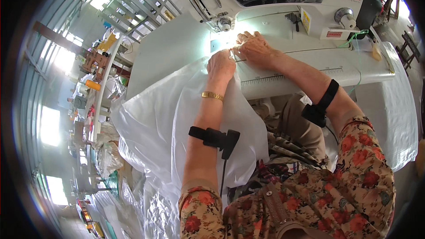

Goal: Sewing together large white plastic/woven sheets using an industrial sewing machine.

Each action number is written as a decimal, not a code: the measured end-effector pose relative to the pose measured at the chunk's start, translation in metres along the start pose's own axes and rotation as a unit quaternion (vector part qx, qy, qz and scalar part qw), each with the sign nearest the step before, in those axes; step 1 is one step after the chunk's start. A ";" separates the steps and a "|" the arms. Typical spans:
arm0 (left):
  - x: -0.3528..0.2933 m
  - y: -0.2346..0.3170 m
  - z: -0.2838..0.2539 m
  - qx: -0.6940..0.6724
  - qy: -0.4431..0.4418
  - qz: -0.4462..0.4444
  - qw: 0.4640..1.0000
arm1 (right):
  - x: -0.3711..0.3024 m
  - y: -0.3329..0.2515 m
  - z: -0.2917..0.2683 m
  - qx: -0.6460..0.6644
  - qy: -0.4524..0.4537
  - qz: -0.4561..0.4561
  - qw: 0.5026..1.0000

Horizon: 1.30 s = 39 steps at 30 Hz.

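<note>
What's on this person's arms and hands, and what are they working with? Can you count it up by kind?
Black strap-on arm devices: 2 (left forearm, right forearm)
Gold bracelet: 1
White woven sheet: 1
White sewing machine: 1
Hands: 2 (left hand, right hand)
Total: 7

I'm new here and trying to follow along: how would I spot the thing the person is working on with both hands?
Find the big white sewing machine at the top. Just below its needle end, the left hand and right hand pinch the edge of a white woven plastic sack. It alone drapes off the table, shiny and crinkled.
</note>
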<state>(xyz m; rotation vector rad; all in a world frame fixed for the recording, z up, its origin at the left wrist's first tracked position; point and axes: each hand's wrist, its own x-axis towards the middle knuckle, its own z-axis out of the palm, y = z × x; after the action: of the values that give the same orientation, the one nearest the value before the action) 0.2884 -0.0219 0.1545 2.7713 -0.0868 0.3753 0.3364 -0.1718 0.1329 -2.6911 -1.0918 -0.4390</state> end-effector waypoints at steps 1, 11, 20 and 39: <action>0.001 0.002 -0.001 0.003 -0.026 -0.026 0.999 | 0.001 -0.001 0.003 -0.017 0.038 0.013 0.999; -0.019 -0.010 0.006 0.112 0.040 0.095 0.988 | 0.013 -0.013 -0.002 -0.025 -0.011 0.045 0.999; -0.010 -0.021 0.014 0.070 0.014 0.067 0.995 | 0.013 -0.024 -0.003 -0.017 -0.012 0.048 0.999; 0.016 -0.031 0.023 0.060 0.061 0.130 0.988 | 0.005 -0.013 0.015 -0.014 0.033 0.047 0.998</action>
<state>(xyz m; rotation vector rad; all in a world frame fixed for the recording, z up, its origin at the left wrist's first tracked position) 0.3131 -0.0008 0.1278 2.8534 -0.4100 0.6348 0.3330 -0.1549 0.1216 -2.7173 -0.9438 -0.5257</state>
